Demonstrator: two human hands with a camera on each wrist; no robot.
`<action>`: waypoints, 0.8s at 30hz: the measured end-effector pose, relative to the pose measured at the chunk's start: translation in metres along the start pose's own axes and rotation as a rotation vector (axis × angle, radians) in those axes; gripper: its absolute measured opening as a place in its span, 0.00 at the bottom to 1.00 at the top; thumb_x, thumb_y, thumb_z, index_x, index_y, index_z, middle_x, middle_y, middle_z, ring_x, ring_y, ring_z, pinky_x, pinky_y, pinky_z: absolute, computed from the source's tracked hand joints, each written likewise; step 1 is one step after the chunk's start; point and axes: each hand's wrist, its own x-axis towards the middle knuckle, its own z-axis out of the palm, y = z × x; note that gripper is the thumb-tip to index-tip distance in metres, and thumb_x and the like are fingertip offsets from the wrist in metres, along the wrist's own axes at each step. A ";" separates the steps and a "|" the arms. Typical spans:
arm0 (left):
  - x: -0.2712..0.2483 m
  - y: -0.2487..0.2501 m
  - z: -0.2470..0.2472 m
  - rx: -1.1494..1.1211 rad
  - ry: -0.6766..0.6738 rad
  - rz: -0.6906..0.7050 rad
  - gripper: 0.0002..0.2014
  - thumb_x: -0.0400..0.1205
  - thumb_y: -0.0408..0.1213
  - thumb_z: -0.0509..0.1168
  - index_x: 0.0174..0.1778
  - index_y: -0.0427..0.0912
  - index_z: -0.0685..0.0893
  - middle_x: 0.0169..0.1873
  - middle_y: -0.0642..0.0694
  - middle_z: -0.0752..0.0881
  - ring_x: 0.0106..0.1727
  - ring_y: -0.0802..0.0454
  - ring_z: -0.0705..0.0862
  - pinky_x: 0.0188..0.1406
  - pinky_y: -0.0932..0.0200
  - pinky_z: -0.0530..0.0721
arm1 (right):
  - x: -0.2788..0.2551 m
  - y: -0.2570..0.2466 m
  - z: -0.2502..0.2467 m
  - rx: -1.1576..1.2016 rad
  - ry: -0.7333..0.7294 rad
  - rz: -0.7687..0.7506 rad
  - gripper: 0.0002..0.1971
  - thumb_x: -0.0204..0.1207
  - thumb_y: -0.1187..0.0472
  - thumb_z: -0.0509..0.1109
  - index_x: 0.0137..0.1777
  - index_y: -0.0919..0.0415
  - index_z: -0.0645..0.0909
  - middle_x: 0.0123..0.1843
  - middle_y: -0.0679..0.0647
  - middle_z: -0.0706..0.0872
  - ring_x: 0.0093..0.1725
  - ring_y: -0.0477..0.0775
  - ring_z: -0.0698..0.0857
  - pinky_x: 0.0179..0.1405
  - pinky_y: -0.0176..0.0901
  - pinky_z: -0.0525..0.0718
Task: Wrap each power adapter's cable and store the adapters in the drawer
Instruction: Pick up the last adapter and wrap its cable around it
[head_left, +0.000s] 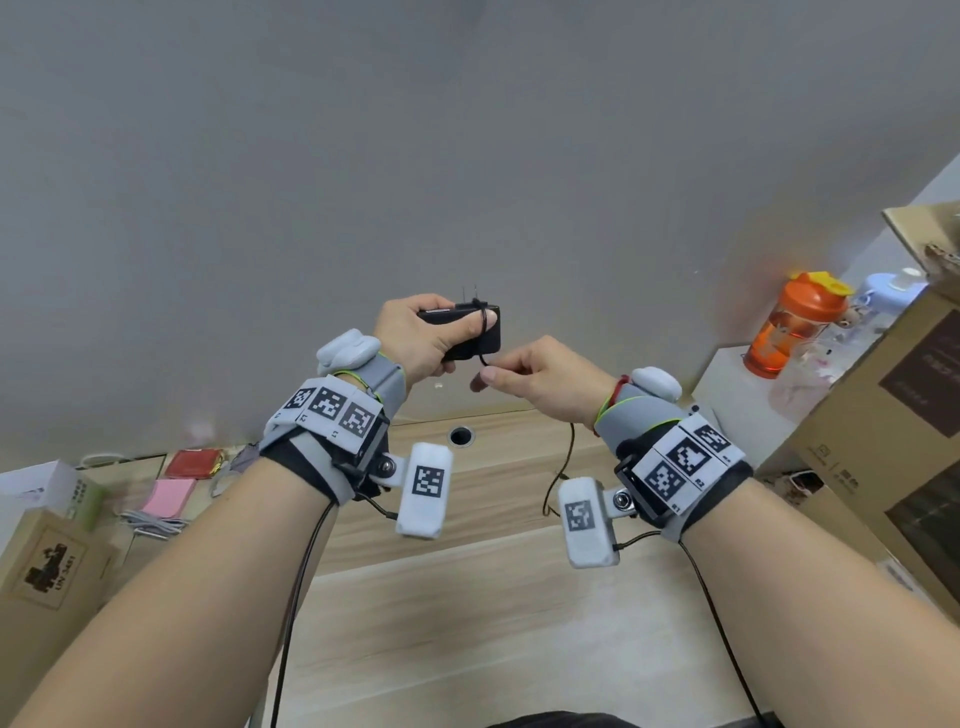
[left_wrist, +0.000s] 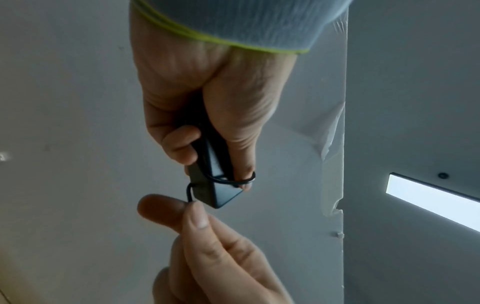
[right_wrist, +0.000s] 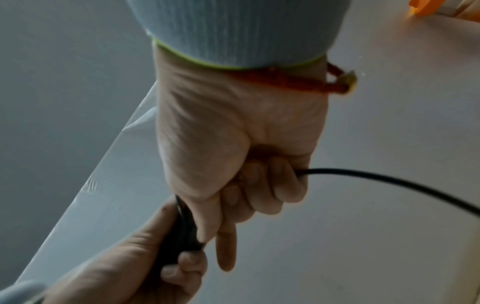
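A black power adapter (head_left: 475, 332) with two metal prongs pointing up is held in the air in front of the grey wall. My left hand (head_left: 423, 332) grips it, thumb across its face; the same adapter (left_wrist: 207, 181) (right_wrist: 176, 242) shows in both wrist views. A thin black cable (head_left: 484, 325) loops around the adapter body and over my left thumb. Just below and right of the adapter, my right hand (head_left: 524, 376) pinches the cable (left_wrist: 189, 193) between thumb and forefinger. From that hand the loose cable (head_left: 563, 467) (right_wrist: 389, 176) hangs down toward the wooden desk (head_left: 493, 597).
The desk has a round cable hole (head_left: 460, 435) at the back. Cardboard boxes (head_left: 883, 415) and an orange bottle (head_left: 789, 325) stand at the right. At the left lie a brown box (head_left: 47, 566), pink notes (head_left: 169, 496) and a red packet (head_left: 195, 463).
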 end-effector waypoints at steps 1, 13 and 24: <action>0.002 -0.003 -0.001 0.033 0.009 -0.001 0.15 0.70 0.45 0.82 0.39 0.41 0.85 0.31 0.42 0.85 0.18 0.51 0.77 0.19 0.62 0.76 | -0.001 -0.003 -0.001 0.000 -0.014 -0.005 0.13 0.84 0.51 0.66 0.50 0.52 0.92 0.22 0.45 0.57 0.23 0.46 0.57 0.22 0.36 0.57; -0.004 -0.014 0.000 0.340 -0.244 0.057 0.17 0.63 0.54 0.83 0.38 0.48 0.89 0.28 0.48 0.89 0.28 0.49 0.85 0.33 0.51 0.87 | 0.008 -0.006 -0.041 0.088 0.237 -0.016 0.10 0.76 0.54 0.77 0.34 0.53 0.86 0.20 0.41 0.75 0.24 0.39 0.70 0.31 0.29 0.72; -0.012 0.001 0.006 0.193 -0.372 0.146 0.11 0.69 0.41 0.82 0.39 0.44 0.87 0.29 0.43 0.87 0.31 0.47 0.84 0.30 0.55 0.81 | 0.016 0.013 -0.029 0.169 0.266 -0.008 0.14 0.80 0.54 0.72 0.32 0.52 0.84 0.19 0.38 0.75 0.23 0.38 0.69 0.28 0.29 0.67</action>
